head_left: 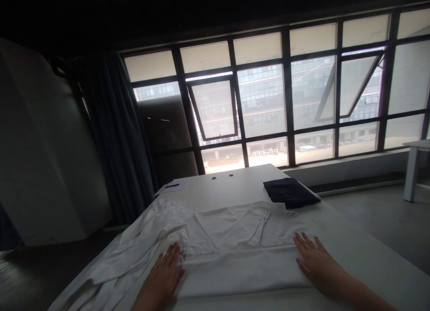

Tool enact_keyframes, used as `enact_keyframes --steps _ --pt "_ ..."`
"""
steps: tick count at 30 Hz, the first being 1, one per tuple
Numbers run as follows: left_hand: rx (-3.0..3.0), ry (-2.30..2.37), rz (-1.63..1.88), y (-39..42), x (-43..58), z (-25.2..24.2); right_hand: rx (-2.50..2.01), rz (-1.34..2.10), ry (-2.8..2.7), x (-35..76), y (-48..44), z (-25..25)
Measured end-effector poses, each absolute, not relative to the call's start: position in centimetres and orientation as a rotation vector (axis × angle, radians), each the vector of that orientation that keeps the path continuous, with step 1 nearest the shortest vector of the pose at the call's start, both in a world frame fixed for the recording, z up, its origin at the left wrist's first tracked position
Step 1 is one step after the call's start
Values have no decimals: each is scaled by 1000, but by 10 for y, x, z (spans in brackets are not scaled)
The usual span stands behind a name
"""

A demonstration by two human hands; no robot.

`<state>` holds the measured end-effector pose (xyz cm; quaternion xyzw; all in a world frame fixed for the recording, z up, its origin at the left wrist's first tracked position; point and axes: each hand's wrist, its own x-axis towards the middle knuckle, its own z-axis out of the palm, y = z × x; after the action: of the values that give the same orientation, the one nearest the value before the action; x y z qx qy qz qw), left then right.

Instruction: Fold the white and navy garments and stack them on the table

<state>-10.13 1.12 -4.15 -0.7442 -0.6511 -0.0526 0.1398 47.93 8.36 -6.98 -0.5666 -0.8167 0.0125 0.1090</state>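
A white garment [235, 226], partly folded, lies spread across the table in front of me; its exact kind is hard to tell. My left hand [164, 275] rests at its left side with the fingers stretched out, touching the cloth near a fold. Over the right edge of the garment lies my right hand [316, 261], flat, fingers extended. A folded band of the white cloth runs between the two hands. More crumpled white fabric [134, 244] spreads along the table's left side. Neither hand grips anything.
A folded dark cloth [289, 192] sits on the white table [218, 193] at the far right. Paper with a dark blue pen [172, 185] lies far left. Beyond are large windows [262, 100], two tilted open, a dark curtain [114, 136] and another white table [411, 167].
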Motion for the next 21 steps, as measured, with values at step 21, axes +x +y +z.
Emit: enact_keyframes --steps 21 --pt "-2462 -1862 -114 33 -26 -52 -1372 217 -2503 468 80 -72"
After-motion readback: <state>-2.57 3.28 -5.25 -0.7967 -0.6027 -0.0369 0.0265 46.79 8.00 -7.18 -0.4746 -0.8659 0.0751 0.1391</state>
